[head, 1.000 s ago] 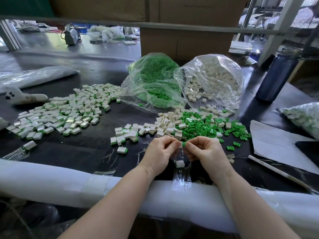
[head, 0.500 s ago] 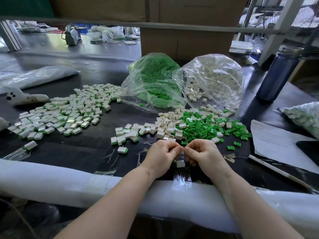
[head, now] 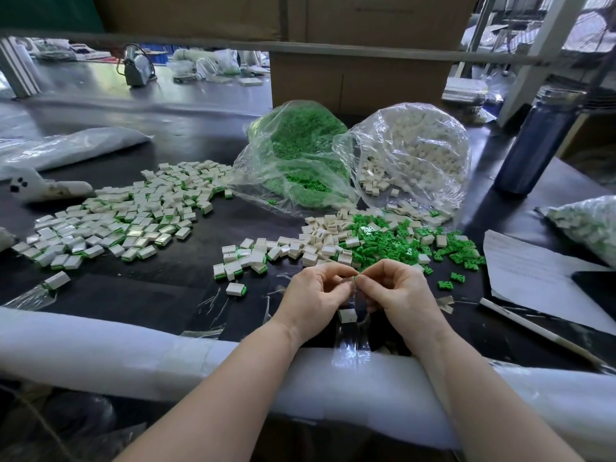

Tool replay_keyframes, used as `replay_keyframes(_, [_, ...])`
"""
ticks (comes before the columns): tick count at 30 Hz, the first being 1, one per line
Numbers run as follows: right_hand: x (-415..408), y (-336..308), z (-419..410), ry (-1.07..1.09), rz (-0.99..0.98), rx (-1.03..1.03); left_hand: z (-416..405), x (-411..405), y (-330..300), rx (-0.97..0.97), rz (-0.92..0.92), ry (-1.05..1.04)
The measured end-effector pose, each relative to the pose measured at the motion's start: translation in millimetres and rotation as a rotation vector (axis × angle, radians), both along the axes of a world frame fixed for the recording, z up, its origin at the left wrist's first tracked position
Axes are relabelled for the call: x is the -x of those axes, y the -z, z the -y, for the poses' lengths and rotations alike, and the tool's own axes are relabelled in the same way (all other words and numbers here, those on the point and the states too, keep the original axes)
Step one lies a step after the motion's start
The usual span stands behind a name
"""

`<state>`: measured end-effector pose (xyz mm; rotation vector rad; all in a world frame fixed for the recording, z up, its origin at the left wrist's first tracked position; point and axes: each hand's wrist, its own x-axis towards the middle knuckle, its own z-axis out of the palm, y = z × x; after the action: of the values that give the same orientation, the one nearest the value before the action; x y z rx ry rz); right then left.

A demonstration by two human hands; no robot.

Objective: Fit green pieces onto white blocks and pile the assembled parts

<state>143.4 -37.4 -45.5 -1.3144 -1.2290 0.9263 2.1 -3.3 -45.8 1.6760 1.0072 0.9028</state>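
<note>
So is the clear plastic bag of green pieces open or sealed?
Open: the clear plastic bag of green pieces lies on its side, mouth gaping toward the black table.

Bare table [head: 140, 295] left of hands [head: 353, 291]; loose parts [head: 376, 241] crowd beyond.

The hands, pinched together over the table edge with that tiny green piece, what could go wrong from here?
1. The green piece pinched between the left hand and right hand is barely visible; it could slip and drop toward the foam-padded table edge.
2. A loose white block lies right beneath the hands; a wrist might knock it off.
3. Clear film scraps nearby could snag fingers or parts.
</note>
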Motion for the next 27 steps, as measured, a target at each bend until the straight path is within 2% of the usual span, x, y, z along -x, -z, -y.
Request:
replay_keyframes(10, [0.0, -1.1, 0.5, -0.048, 0.02, -0.068, -0.6, 1.5, -2.4, -0.01, -0.042, -0.01])
replay_keyframes(16, [-2.9, 1.7, -2.0, -0.015, -0.085, -0.022, -1.5, 1.6, -3.1, 0.007, 0.058, -0.008])
replay_keyframes(22, [2.9, -2.1, -1.2, -0.194, -0.081, 0.063, 0.5, 1.6, -5.5, 0.001, 0.077, 0.034])
replay_keyframes(27, [1.7, -3.3, -0.9, -0.241, -0.08, 0.076, 1.9, 0.7, -5.9, 0.008, 0.058, 0.073])
